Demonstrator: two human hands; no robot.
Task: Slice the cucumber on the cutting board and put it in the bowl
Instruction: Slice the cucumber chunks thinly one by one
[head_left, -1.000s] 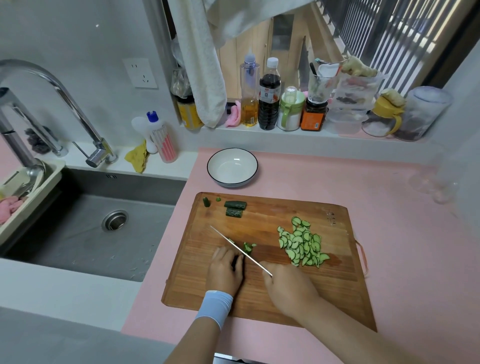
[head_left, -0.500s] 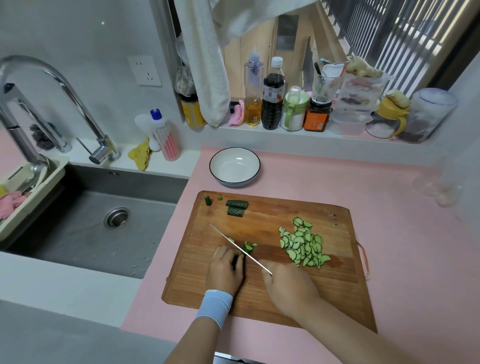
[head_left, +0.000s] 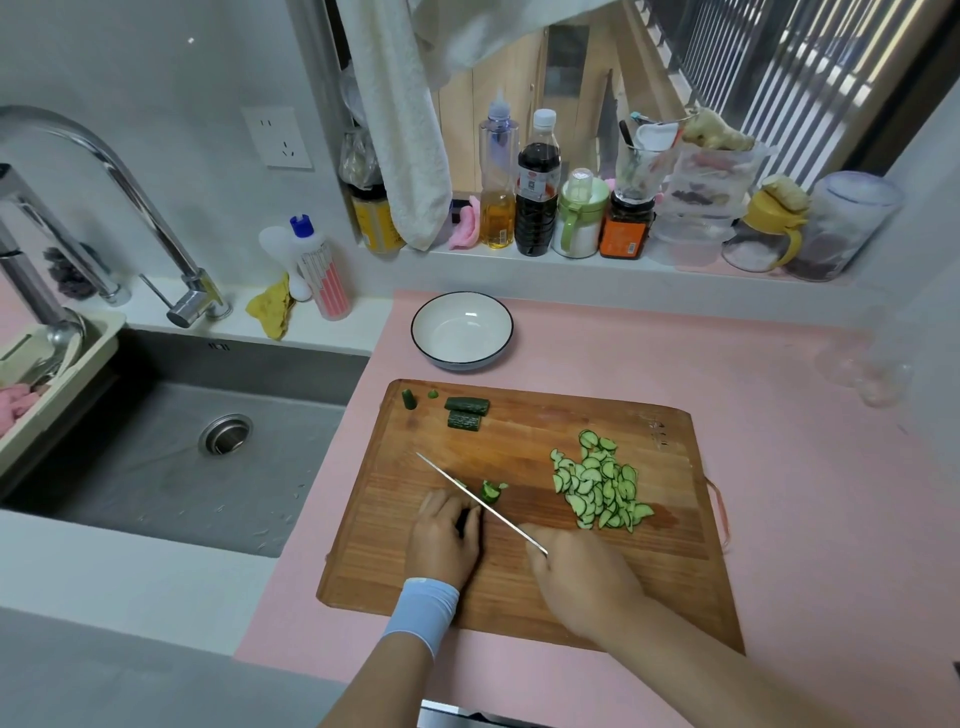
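Right grip (head_left: 582, 577) closed on one thin steel knife (head_left: 480, 501); left grip (head_left: 444, 535) curled over one short cucumber stub (head_left: 489, 491), both on the rectangular wooden cutting board (head_left: 519, 582). Board also carries one heap of half-moon slices (head_left: 600, 486) and two dark cucumber chunks (head_left: 465, 413) toward its far edge. One round white bowl (head_left: 462, 330), empty, on the pink bench (head_left: 779, 415) just beyond the board.

I am finding nothing readable here: the labels on the dark bottle (head_left: 538, 182) and orange jar (head_left: 625, 235) are blurring out, and the cutting board (head_left: 655, 431) marks too.
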